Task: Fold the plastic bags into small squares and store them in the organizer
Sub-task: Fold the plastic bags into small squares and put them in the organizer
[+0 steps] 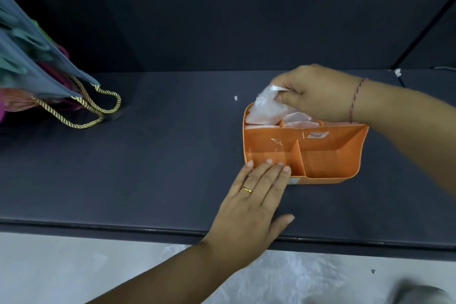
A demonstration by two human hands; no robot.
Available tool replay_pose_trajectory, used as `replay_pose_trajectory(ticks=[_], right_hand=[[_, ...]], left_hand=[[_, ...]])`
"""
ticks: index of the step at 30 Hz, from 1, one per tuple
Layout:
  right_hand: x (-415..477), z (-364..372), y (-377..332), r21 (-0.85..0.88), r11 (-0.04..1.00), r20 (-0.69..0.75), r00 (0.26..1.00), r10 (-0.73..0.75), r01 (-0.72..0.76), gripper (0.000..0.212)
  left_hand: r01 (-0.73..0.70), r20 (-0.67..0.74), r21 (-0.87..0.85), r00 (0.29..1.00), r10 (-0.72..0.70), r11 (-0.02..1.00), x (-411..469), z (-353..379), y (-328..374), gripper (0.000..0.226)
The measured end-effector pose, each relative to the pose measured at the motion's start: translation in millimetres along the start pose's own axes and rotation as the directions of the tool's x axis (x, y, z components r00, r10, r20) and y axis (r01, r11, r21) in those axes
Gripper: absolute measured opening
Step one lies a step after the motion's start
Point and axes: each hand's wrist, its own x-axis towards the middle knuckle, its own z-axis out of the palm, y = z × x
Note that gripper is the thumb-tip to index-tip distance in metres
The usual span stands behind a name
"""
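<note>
Orange organizer (330,163), blurred label (319,134), perhaps barcode.

I see a plain work room, set up like a small studio. A long dark table (148,168) stands against a dark wall (222,20), and the floor (74,266) near me is pale. At the far left, gift bags (37,69) with gold rope handles (98,106) stand on the table. At the right sits an orange organizer (333,163) with a plastic bag (266,108) poking out of it. I cannot tell more.

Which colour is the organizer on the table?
Orange; the organizer shows best in the head view.
</note>
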Motion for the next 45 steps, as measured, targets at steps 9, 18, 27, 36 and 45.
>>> replay_pose_trajectory(ticks=[9, 18, 27, 36, 45], right_hand=[[-9, 6, -4, 0.059, 0.998, 0.11, 0.993, -0.034, 0.027, 0.018], [10, 18, -11, -0.108, 0.994, -0.016, 1.0, -0.005, 0.003, 0.019], [-1, 10, -4, -0.008, 0.999, -0.137, 0.99, -0.035, 0.034, 0.015], [1, 28, 3, -0.09, 0.996, -0.184, 0.982, -0.03, 0.014, 0.005], [3, 38, 5, -0.151, 0.988, -0.249, 0.968, -0.008, -0.031, 0.01]], left_hand=[[-0.001, -0.015, -0.003, 1.0, 0.001, 1.0, 0, 1, 1, 0.064], [-0.003, -0.022, 0.003, 1.0, 0.003, 1.0, 0, 3, 2, 0.065], [0.0, -0.013, 0.012, 1.0, 0.0, 1.0, 0, 4, 2, 0.065], [-0.027, -0.016, 0.063, 0.999, 0.028, 0.998, 0, 6, 2, 0.067], [-0.027, -0.043, 0.069, 0.999, 0.03, 0.997, 0, 8, 4, 0.068]])
